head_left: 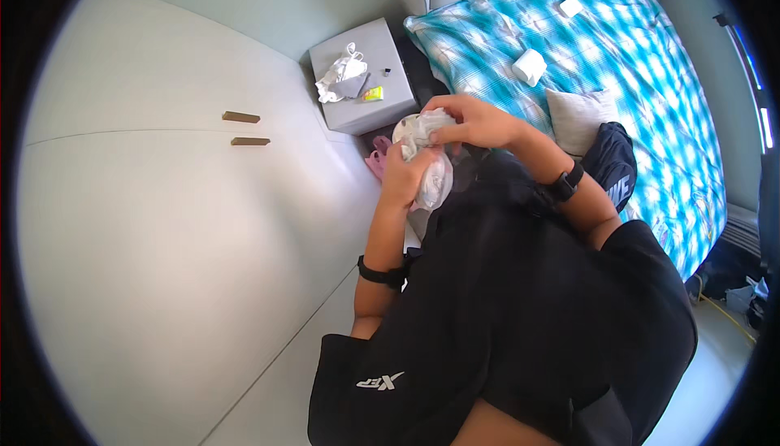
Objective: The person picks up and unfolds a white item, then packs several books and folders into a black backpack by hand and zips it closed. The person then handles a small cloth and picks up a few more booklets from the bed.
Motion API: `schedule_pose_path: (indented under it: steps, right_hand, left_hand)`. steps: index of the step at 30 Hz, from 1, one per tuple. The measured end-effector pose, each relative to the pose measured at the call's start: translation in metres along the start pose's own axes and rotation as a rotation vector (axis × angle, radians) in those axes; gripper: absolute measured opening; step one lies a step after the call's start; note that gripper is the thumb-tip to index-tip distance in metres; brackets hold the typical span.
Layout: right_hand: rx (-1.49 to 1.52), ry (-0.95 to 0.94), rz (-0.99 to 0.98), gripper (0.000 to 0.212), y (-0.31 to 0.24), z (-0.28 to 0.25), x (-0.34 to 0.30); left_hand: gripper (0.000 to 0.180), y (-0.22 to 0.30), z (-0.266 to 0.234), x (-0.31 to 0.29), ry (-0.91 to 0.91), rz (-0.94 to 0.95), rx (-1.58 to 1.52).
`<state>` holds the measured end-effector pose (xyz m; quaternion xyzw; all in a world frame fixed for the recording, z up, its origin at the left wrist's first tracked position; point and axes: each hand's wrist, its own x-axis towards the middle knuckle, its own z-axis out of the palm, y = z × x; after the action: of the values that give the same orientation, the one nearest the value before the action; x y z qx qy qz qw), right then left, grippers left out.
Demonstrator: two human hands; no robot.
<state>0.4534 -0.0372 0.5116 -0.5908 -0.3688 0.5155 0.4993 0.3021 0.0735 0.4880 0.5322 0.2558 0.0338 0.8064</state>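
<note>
In front of my body, both hands grip a crumpled, translucent white plastic bag (436, 184). My left hand (405, 175) is closed around its near left side, thumb pointing up. On the upper right, my right hand (478, 123) pinches the bag's gathered top part between thumb and fingers. The bag's lower part bulges out below my fingers; what it contains, if anything, I cannot make out. Just beyond the bag, a whitish rounded thing (401, 130) shows in part, mostly hidden by it.
A grey nightstand (376, 119) ahead bears a white bundle (348, 68) and a yellow-green packet (373, 94). Pink footwear (376, 159) lies beside it. To the right, a teal plaid bed (650, 80) carries a cushion (578, 117) and dark bag (611, 158). A white wardrobe (146, 218) lines the left.
</note>
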Motion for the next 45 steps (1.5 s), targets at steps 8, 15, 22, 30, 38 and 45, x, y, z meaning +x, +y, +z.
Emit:
schedule_pose_path:
  steps: [8, 15, 22, 30, 38, 45]
  right_hand:
    - [-0.271, 0.193, 0.153, 0.036, 0.109, -0.060, 0.069]
    - [-1.456, -0.134, 0.201, 0.033, 0.271, -0.161, 0.244]
    - [-1.759, -0.380, 0.098, 0.049, 0.403, -0.194, 0.409]
    - [-1.766, -0.626, 0.410, 0.044, 0.453, -0.196, 0.471]
    - [-1.911, -0.765, 0.379, 0.050, 0.416, -0.220, 0.432]
    - [-1.170, -0.324, 0.172, 0.068, 0.302, -0.217, 0.308]
  left_hand:
    - [0.024, -0.095, -0.064, 0.063, 0.257, -0.220, -0.456]
    - [0.027, -0.216, -0.081, 0.082, 0.435, -0.528, -0.283]
    - [0.056, -0.271, -0.096, 0.173, 0.772, -0.699, -0.725]
    - [0.051, -0.286, -0.057, 0.295, 0.669, -0.712, -0.998]
    - [0.046, -0.255, -0.112, 0.293, 0.593, -0.881, -0.844]
    - [0.054, -0.216, -0.149, 0.355, 0.625, -0.682, -0.525]
